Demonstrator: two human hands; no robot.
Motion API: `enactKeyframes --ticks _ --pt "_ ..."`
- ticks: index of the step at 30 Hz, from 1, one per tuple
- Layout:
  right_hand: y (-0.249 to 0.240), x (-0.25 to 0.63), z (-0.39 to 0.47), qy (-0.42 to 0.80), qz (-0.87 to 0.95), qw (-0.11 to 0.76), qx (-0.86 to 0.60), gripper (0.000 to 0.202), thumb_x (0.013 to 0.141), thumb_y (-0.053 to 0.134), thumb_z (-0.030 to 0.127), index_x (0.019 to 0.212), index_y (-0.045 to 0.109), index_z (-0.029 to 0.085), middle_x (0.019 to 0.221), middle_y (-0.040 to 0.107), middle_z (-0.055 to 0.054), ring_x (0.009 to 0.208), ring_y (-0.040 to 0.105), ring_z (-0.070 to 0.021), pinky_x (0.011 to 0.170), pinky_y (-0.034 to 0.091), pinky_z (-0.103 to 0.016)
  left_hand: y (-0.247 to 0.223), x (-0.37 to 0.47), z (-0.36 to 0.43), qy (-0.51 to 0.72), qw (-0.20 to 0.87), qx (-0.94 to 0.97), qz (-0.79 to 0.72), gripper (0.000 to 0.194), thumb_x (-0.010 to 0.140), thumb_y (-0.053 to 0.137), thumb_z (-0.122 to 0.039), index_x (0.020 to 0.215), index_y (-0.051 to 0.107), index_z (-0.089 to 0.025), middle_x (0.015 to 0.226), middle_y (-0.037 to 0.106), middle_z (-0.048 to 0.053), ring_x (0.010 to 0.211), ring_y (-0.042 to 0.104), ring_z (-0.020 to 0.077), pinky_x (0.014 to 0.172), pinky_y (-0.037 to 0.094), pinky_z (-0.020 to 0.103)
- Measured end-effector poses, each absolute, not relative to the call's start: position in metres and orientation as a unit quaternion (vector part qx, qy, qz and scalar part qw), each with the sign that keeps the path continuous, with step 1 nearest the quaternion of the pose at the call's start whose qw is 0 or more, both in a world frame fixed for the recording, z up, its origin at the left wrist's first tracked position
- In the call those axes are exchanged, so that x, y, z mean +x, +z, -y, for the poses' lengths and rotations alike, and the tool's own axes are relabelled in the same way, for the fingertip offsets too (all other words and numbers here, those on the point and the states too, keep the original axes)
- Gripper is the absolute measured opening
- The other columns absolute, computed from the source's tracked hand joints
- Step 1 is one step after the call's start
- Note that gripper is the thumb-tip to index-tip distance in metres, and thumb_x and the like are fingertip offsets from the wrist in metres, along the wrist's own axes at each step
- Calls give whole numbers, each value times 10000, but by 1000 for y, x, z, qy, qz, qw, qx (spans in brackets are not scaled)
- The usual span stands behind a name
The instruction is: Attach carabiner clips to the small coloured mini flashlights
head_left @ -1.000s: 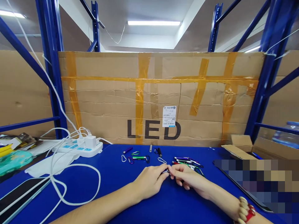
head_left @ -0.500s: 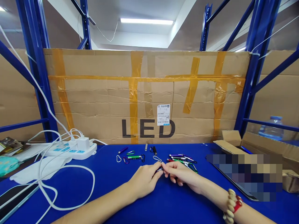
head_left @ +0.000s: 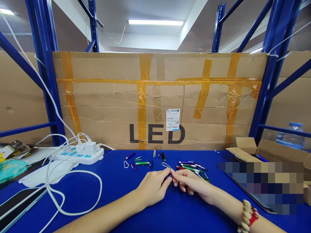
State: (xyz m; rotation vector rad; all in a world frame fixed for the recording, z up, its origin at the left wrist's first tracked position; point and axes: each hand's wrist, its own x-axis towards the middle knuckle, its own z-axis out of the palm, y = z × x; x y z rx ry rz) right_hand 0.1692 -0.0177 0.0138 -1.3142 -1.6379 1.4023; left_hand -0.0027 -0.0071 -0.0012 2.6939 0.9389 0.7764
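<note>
My left hand [head_left: 153, 188] is closed, thumb and forefinger pinching a small dark piece [head_left: 168, 176] too covered to name. Fingertip to fingertip with it, my right hand [head_left: 191, 181] pinches at the same spot, its other fingers curled. Just behind the fingertips shows a silver carabiner [head_left: 166, 165]; whether it joins the held piece I cannot tell. Beyond lie a green keychain flashlight [head_left: 143, 163], a purple tube [head_left: 130, 156], a black tube [head_left: 163, 157], a grey tube [head_left: 154, 153] and several loose carabiners [head_left: 133, 166]. Several coloured flashlights [head_left: 193, 166] are heaped beyond my right hand.
At left, a white power strip [head_left: 80, 157] trails looping white cables [head_left: 100, 187] over the blue table [head_left: 121, 213]. An open cardboard box [head_left: 274, 149] stands at right, near a dark flat item [head_left: 257, 202], partly blurred out. Taped cardboard [head_left: 116, 113] walls the back.
The view has shifted a little, so everything sits slightly further right. Both hands keep their pinch at the same place, with only slight finger movement.
</note>
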Motion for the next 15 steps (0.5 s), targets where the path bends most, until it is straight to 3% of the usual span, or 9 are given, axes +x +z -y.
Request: enactKeyframes --ticks 15 --pt "12 169 17 528 615 308 -498 502 622 585 634 649 487 143 667 489 20 450 371 -16 338 190 -125 -2 -2 8 265 79 907 -317 142 907 331 -229 912 472 -209 865 634 -2 757 604 158 661 421 233"
